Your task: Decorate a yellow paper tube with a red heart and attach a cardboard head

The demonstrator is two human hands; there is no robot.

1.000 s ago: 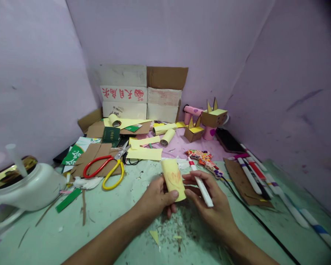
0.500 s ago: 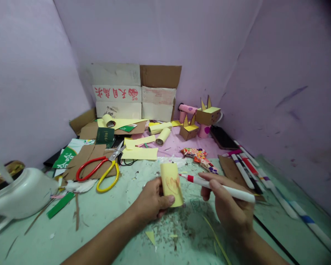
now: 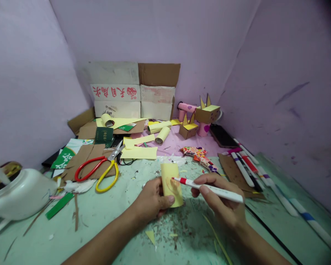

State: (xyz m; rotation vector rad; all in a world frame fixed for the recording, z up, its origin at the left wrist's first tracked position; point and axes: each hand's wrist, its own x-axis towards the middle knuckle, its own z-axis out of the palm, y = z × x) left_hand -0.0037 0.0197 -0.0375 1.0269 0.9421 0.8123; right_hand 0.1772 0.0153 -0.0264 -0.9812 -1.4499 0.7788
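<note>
My left hand (image 3: pixel 154 198) is closed round a pale yellow paper-covered tube (image 3: pixel 171 187), held upright with the thumb across its lower front. Faint orange-red lines mark the tube's face. In my right hand (image 3: pixel 220 202) is a white marker (image 3: pixel 212 189) with a red band, pinched between thumb and fingers. Its red tip points left and lies at the drawn lines on the tube; whether it touches the paper I cannot tell.
Scissors (image 3: pixel 107 165) with red and yellow handles lie left of centre. A white teapot (image 3: pixel 27 195) stands at the left. Several markers (image 3: pixel 241 169) and a phone (image 3: pixel 223 136) lie at the right. Behind are yellow rolls (image 3: pixel 162 135) and a small eared box (image 3: pixel 188 130).
My right hand has moved left with the marker, bringing its tip from the tube's right edge onto its drawn face. My left hand holds the tube much as before.
</note>
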